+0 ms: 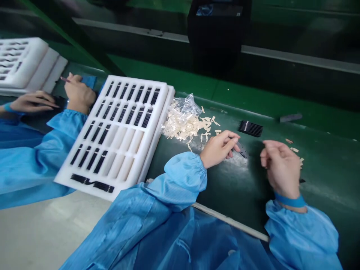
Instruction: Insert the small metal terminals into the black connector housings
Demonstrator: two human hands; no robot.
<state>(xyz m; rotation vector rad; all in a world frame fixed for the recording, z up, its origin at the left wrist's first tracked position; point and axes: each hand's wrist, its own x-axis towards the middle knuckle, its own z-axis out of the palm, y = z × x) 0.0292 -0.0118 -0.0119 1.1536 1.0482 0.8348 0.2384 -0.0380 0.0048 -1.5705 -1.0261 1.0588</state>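
My left hand (221,147) is closed on a small flat black strip (242,150), whose end sticks out past the fingertips just over the green bench. To its right, my right hand (282,167) is raised a little, with thumb and fingers drawn together in a pinch. Whatever lies between those fingers, if anything, is hidden. Beyond both hands lies a row of similar black strips (251,128), side by side. Many small cream-coloured pieces (184,125) form a heap left of my left hand, partly under clear plastic bags (189,105).
A white foam tray (120,125) holding black strips in slots sits at the left, atop another. Beside it are a co-worker's hands (80,93) and more stacked foam trays (28,67). A dark grey block (291,117) lies at the back right, and a dark bin (219,41) stands behind.
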